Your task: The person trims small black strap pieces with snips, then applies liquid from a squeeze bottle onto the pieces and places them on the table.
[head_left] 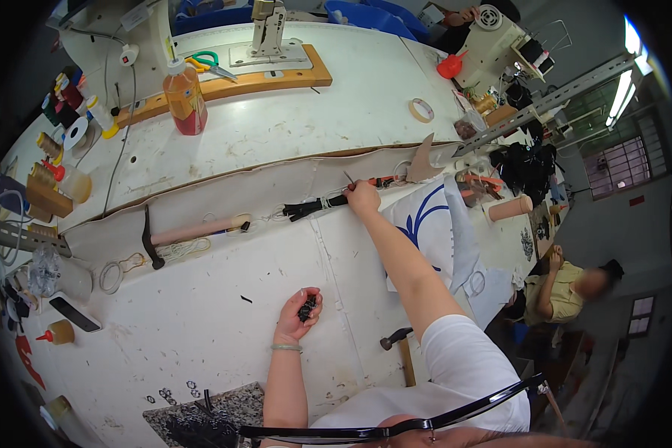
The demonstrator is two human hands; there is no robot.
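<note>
Cupped over the white worktable, my left hand is closed around a small heap of black pieces; their exact kind is too small to tell. My right hand reaches to the far edge of the table. Its fingers are closed, and a thin pale rod sticks up from them. Right beside these fingers lies a tied bundle of black strips. An orange-handled tool rests just past the hand. Left of the bundle is a hammer with a wooden handle.
A granite slab bearing black strips lies at the near left. Another hammer sits by my right arm, near a white cloth with blue pattern. Beyond stand a bottle and a press. A person sits at right.
</note>
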